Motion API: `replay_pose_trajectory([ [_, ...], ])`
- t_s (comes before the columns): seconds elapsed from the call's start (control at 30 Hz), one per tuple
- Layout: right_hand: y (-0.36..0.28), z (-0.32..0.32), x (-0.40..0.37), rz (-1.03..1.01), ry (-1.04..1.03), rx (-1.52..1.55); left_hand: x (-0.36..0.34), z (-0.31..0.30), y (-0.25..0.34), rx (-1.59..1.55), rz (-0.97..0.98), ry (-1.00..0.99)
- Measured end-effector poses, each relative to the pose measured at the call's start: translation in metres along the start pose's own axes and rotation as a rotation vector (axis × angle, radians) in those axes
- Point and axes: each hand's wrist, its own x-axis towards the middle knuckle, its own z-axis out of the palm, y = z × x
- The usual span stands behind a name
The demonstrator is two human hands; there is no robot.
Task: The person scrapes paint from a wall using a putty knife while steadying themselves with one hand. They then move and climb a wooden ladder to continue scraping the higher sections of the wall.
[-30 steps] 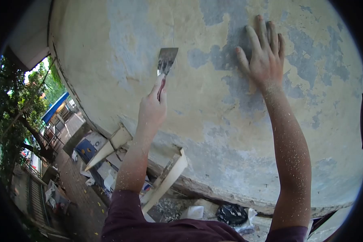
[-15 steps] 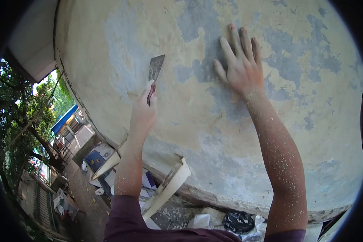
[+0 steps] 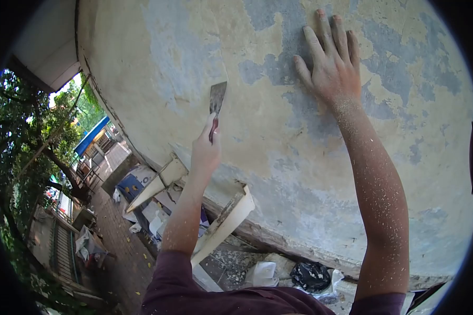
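My left hand (image 3: 207, 149) is closed round the dark red handle of a putty knife (image 3: 217, 98), its flat metal blade pointing up with the edge at the wall. Patches of grey show through the cream paint on the wall (image 3: 268, 136). Higher up and to the right, my right hand (image 3: 335, 73) lies flat against the wall with fingers spread, over a grey patch. Pale flakes cling to my right forearm, and fewer to the left one.
Below the wall, a cream-coloured angled board (image 3: 225, 223) juts out near my left elbow. A black plastic bag (image 3: 310, 276) and a white bag (image 3: 261, 274) lie among debris at the wall's foot. To the left run a brick path (image 3: 113, 236) and trees (image 3: 31, 131).
In the view, the wall and both hands have shifted to the right. My left hand with the putty knife sits slightly lower on the wall; the right hand stays over the same grey patch.
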Motion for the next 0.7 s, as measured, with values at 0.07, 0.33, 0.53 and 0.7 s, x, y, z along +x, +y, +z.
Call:
replay_pose_trajectory([
  [0.07,0.003,0.008,0.001,-0.016,0.124,0.051,0.011,-0.005,0.010,-0.019,-0.115,-0.100],
  [0.33,-0.001,0.004,0.000,0.007,0.096,-0.034,0.144,-0.033,0.046,0.062,0.210,0.176],
  [0.53,0.002,0.000,-0.001,0.007,0.066,0.021,0.063,0.015,0.009,-0.133,0.175,0.142],
  [0.7,0.002,0.004,-0.002,-0.037,0.138,0.053,0.093,0.007,0.005,-0.053,0.306,0.248],
])
